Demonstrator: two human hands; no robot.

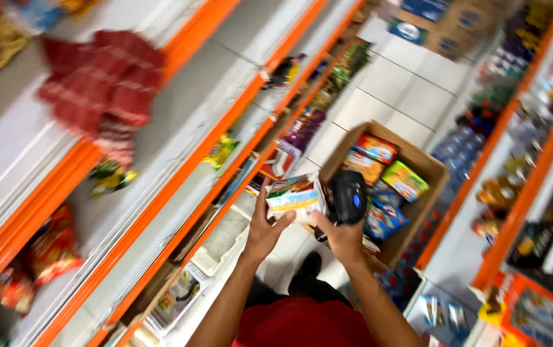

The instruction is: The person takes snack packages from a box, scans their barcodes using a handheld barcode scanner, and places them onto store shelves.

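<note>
Left hand holds packet flat, long axis toward scanner.

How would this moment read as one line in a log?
left hand: holds small snack packet | right hand: holds black handheld scanner beside packet | below: open cardboard box of packets on tiled floor

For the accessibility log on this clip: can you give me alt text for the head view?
Seen from above in a shop aisle, the left hand holds a small white and green packet up to a black handheld scanner gripped in the right hand. Below them an open brown cardboard box of colourful snack packets sits on the white tiled floor, between orange-edged shelves.
</note>
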